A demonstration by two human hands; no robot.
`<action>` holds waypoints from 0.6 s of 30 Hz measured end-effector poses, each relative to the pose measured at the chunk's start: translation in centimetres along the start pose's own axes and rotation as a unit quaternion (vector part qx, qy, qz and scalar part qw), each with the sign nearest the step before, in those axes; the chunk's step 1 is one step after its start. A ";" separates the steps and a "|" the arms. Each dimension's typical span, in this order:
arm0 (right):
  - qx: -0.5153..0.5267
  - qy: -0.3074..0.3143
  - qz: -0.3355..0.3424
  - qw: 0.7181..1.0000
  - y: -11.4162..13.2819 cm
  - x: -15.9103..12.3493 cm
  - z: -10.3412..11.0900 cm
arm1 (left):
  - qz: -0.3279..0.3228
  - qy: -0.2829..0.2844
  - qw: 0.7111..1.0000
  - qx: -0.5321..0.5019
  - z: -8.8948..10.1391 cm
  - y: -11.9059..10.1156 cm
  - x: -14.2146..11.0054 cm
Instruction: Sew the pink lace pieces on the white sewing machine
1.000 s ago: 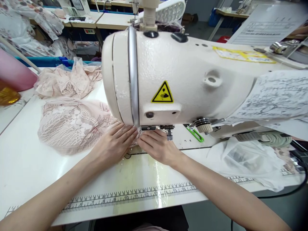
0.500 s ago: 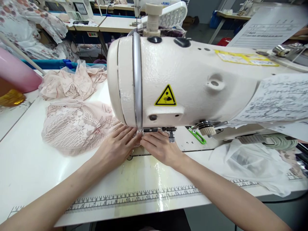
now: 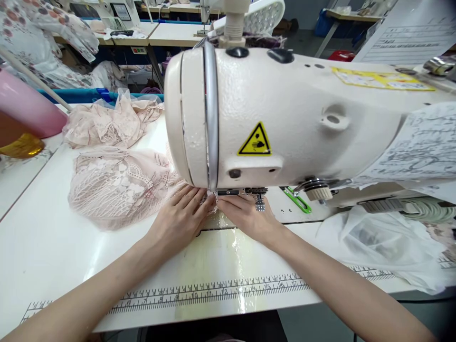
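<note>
A pale pink lace fabric (image 3: pixel 117 187) lies bunched on the sewing machine's bed side, its edge running under the machine head (image 3: pixel 285 118). My left hand (image 3: pixel 180 211) rests on that edge with fingers stretched out flat and the thumb pointing at the needle area. On the other side of the needle, my right hand (image 3: pixel 249 216) has its fingers closed together on a small bit of the lace. Its fingertips lie close to my left thumb. The machine head hides the needle and part of the fabric; a small metal screw fitting (image 3: pixel 260 202) stands in front of my right hand.
A second heap of lace (image 3: pixel 110 121) lies behind, near a pink thread cone (image 3: pixel 32 104). Green thread snips (image 3: pixel 297 199) lie on the machine bed. White translucent cloth (image 3: pixel 377 247) sits at right. A printed ruler (image 3: pixel 194 294) runs along the table's front edge.
The view has shifted slightly, so the machine and table appear a little farther right. Both hands stay at the needle area, with barely any movement over the lace.
</note>
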State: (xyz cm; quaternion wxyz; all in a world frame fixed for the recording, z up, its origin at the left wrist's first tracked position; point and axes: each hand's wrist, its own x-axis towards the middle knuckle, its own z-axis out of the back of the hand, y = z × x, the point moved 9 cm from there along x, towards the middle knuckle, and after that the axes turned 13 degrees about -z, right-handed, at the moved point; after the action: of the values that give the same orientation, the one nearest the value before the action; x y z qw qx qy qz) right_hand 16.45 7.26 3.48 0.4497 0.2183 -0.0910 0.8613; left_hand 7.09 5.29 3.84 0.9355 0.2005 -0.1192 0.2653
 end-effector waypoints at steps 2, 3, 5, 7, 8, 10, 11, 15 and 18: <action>-0.014 0.017 -0.010 1.000 -0.3 -0.2 -0.6 | 0.005 0.001 1.000 -0.001 0.0 0.0 0.1; -0.019 0.023 -0.014 0.999 -0.5 -0.3 -0.9 | 0.009 0.000 1.000 -0.002 0.1 0.1 0.1; -0.014 0.028 -0.020 0.999 -0.8 -0.4 -1.3 | 0.014 -0.001 1.000 0.000 0.1 0.0 0.1; 0.016 0.030 -0.020 0.999 -1.1 -0.4 -1.6 | 0.017 0.001 1.000 0.005 0.1 0.0 0.2; 0.032 0.032 -0.021 0.999 -1.3 -0.5 -1.8 | 0.019 0.003 1.000 0.005 0.1 -0.1 0.2; 0.064 0.037 -0.028 0.997 -1.7 -0.5 -2.1 | 0.030 0.006 1.000 -0.001 -0.1 0.0 0.2; 0.075 0.037 -0.035 0.996 -2.0 -0.6 -2.2 | 0.037 0.005 0.999 -0.007 -0.1 0.0 0.2; 0.099 0.029 -0.067 0.992 -2.9 -0.7 -2.5 | 0.044 0.007 0.999 -0.013 -0.4 -0.1 0.2; 0.103 0.026 -0.072 0.992 -3.0 -0.5 -2.5 | 0.037 0.009 0.999 -0.004 -0.4 -0.2 0.3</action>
State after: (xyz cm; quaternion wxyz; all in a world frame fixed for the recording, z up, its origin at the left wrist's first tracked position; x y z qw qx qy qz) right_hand 18.45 9.50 0.92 0.4881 0.2467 0.0260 0.8368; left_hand 7.50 5.49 3.50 0.9270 0.1897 -0.1191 0.3008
